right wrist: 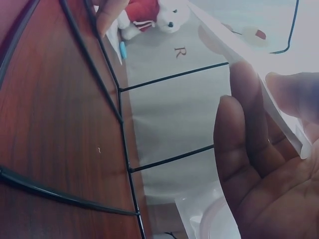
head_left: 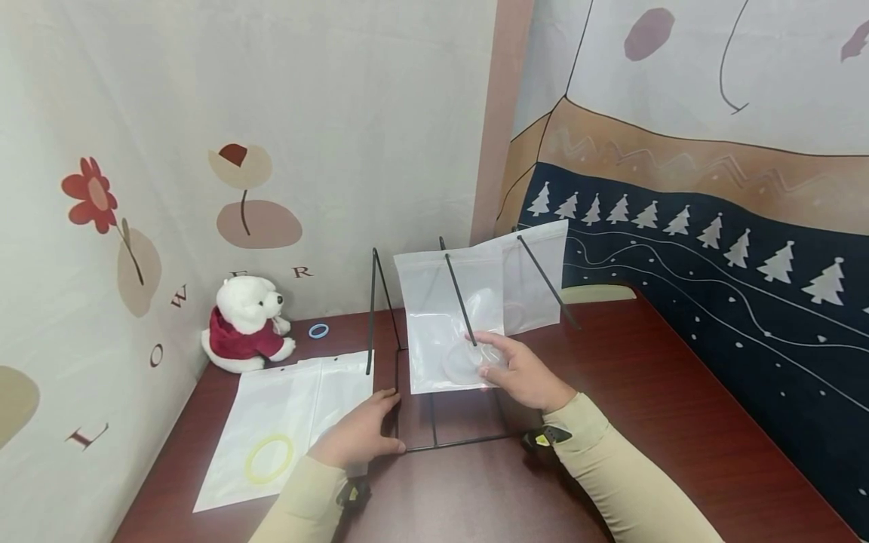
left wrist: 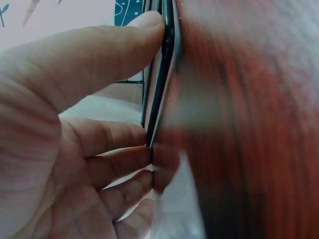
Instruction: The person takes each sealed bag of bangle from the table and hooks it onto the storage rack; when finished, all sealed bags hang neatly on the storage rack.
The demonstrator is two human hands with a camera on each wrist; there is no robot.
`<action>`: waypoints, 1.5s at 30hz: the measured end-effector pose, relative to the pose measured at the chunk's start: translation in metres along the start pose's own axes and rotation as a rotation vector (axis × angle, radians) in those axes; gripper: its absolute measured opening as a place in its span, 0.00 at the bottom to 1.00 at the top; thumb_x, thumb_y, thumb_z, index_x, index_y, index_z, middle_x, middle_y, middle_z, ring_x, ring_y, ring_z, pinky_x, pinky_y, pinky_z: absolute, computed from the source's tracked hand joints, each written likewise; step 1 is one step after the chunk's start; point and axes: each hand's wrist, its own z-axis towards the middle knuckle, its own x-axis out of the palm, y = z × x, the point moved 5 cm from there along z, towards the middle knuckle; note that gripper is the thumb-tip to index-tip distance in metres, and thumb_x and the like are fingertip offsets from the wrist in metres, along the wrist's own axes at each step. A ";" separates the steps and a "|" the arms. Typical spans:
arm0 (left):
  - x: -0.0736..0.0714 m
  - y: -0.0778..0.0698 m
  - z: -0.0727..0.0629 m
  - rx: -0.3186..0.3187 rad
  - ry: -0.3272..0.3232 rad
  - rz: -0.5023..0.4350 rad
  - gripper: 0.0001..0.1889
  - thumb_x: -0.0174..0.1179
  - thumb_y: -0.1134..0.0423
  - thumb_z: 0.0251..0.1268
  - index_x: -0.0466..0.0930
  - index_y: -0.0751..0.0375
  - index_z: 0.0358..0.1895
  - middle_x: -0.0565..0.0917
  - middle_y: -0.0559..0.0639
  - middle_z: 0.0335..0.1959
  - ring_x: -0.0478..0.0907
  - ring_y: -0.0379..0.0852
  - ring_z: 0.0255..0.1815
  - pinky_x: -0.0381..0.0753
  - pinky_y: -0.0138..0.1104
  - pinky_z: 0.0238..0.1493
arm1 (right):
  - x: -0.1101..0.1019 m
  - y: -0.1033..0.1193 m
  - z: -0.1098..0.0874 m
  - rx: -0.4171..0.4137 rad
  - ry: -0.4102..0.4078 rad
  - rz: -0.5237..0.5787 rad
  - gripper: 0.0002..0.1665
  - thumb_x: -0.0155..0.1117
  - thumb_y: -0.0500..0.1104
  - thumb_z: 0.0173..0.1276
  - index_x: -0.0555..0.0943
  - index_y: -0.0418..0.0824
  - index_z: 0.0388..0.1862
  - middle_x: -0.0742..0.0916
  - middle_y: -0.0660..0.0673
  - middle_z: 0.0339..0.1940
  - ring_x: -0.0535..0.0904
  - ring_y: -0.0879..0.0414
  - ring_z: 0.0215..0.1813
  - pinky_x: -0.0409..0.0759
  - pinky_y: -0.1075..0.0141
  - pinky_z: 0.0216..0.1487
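My left hand [head_left: 360,434] is at the front left corner of a black wire rack [head_left: 468,440]. Thumb and fingertips touch its base rod [left wrist: 160,94], spread apart. With my right hand [head_left: 526,369] I pinch the lower part of a clear-and-white zip bag [head_left: 428,324], thumb on the near face and fingers behind it. This bag hangs on the rack's middle prong, and a clear ring [head_left: 451,366] shows low inside it. Behind, another zip bag [head_left: 536,264] hangs on the right prong. The left prong [head_left: 370,317] carries nothing.
Left of the rack, white zip bags [head_left: 254,400] lie on the brown table [head_left: 434,505], with a yellow ring [head_left: 250,461] at one. A white plush bear [head_left: 237,302] in red sits behind them, beside a small blue ring [head_left: 318,331]. Printed cloth walls [head_left: 380,151] enclose the table.
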 end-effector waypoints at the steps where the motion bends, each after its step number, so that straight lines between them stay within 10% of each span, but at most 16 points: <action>1: 0.000 0.000 0.000 0.000 0.001 0.001 0.47 0.80 0.54 0.52 0.70 0.74 0.74 0.67 0.68 0.79 0.65 0.67 0.79 0.68 0.58 0.78 | 0.000 0.000 0.000 0.000 -0.007 0.006 0.35 0.63 0.28 0.73 0.71 0.37 0.78 0.75 0.33 0.74 0.87 0.51 0.39 0.92 0.51 0.44; 12: 0.000 0.000 0.000 -0.010 -0.001 0.002 0.48 0.81 0.53 0.52 0.71 0.73 0.74 0.67 0.67 0.79 0.66 0.67 0.79 0.68 0.58 0.78 | 0.000 -0.002 0.001 0.005 -0.066 0.008 0.34 0.62 0.28 0.73 0.72 0.37 0.78 0.83 0.33 0.52 0.85 0.49 0.33 0.91 0.52 0.39; 23: -0.001 0.000 0.000 -0.010 0.002 0.003 0.48 0.80 0.53 0.52 0.71 0.73 0.74 0.67 0.67 0.79 0.65 0.67 0.80 0.67 0.58 0.78 | -0.003 -0.003 0.004 -0.014 -0.139 -0.006 0.34 0.65 0.29 0.73 0.74 0.39 0.77 0.82 0.32 0.60 0.85 0.41 0.30 0.89 0.55 0.35; 36: 0.000 -0.001 -0.001 -0.012 0.005 0.002 0.47 0.80 0.53 0.53 0.70 0.73 0.75 0.67 0.67 0.79 0.65 0.67 0.80 0.68 0.58 0.78 | -0.007 0.002 0.000 0.005 -0.214 -0.070 0.34 0.66 0.32 0.75 0.75 0.46 0.78 0.83 0.38 0.46 0.81 0.44 0.27 0.75 0.67 0.22; 42: -0.001 -0.002 -0.002 -0.012 0.009 -0.004 0.47 0.80 0.54 0.53 0.70 0.73 0.74 0.67 0.68 0.79 0.65 0.67 0.80 0.67 0.59 0.78 | -0.009 0.002 0.001 -0.010 -0.234 -0.123 0.33 0.67 0.33 0.74 0.77 0.47 0.77 0.79 0.43 0.76 0.78 0.46 0.69 0.82 0.56 0.65; 45: -0.002 -0.003 -0.002 -0.012 0.008 -0.003 0.47 0.80 0.54 0.53 0.70 0.73 0.74 0.67 0.68 0.79 0.65 0.67 0.80 0.67 0.59 0.78 | -0.009 0.000 0.002 -0.020 -0.219 -0.122 0.34 0.67 0.33 0.74 0.76 0.46 0.77 0.77 0.44 0.78 0.73 0.48 0.75 0.80 0.54 0.69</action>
